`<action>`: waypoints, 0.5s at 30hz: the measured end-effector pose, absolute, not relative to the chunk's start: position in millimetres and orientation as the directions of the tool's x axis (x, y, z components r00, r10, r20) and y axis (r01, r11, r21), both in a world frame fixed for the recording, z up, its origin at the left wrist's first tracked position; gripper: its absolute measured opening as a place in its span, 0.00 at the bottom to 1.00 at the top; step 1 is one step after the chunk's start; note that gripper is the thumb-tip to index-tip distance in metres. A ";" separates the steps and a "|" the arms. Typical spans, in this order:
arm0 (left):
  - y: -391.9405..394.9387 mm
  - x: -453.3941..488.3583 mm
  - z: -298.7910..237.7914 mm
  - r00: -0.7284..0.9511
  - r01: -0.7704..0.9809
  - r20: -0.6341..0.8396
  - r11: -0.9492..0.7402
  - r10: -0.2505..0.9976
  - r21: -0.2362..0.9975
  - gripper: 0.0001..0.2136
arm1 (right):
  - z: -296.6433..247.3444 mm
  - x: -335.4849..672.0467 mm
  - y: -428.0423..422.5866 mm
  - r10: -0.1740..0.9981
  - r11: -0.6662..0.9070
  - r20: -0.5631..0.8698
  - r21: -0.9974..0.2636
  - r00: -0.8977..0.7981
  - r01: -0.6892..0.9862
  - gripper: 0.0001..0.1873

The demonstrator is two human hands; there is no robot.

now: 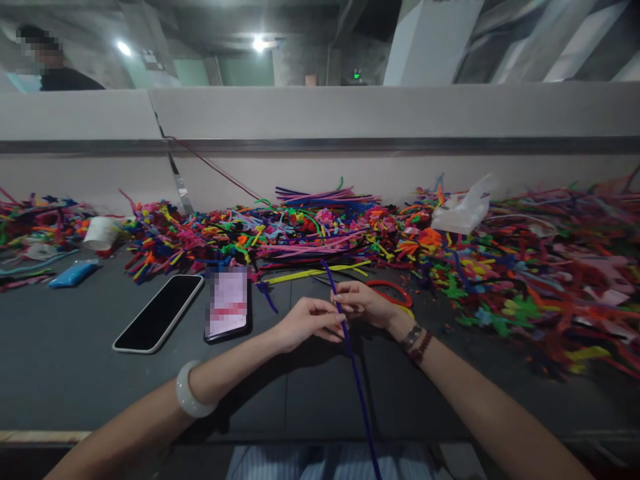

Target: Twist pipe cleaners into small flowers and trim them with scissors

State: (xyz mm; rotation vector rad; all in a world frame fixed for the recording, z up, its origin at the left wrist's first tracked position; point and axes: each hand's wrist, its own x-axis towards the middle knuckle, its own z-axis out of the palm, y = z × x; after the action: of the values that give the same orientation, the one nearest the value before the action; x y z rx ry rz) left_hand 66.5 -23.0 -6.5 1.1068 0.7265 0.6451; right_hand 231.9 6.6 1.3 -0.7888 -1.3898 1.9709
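I see one dark blue pipe cleaner, thin and fuzzy, nearly straight along its length. It rises steeply from the bottom edge of the view, above the dark tabletop. My left hand and right hand pinch it between fingertips. Its upper end pokes past them, leaning left. The lower end runs out of view.

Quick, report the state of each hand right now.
Left hand: closed, pinching the purple pipe cleaner.
Right hand: closed, pinching the same pipe cleaner a little higher up.
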 end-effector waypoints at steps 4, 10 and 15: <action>-25.0 65.7 -5.3 0.670 0.006 -0.251 0.334 0.698 0.943 0.14 | 2.3 230.6 6.6 0.820 -0.283 -0.107 -0.930 -0.563 -0.236 0.08; -24.3 63.6 -4.8 0.702 0.070 -0.286 0.337 0.652 0.939 0.15 | 4.8 237.7 19.1 0.966 -0.161 -0.044 -0.877 -0.256 -0.453 0.10; -24.1 62.9 -5.8 0.704 0.070 -0.289 0.341 0.649 0.937 0.14 | 1.4 247.6 30.3 0.995 -0.085 -0.055 -0.898 -0.080 -0.433 0.18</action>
State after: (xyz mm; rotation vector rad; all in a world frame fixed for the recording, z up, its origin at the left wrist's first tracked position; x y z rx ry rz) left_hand 62.9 -24.1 -5.8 1.1819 0.7277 0.4234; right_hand 247.6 30.3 1.4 -0.8862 -0.8788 1.4891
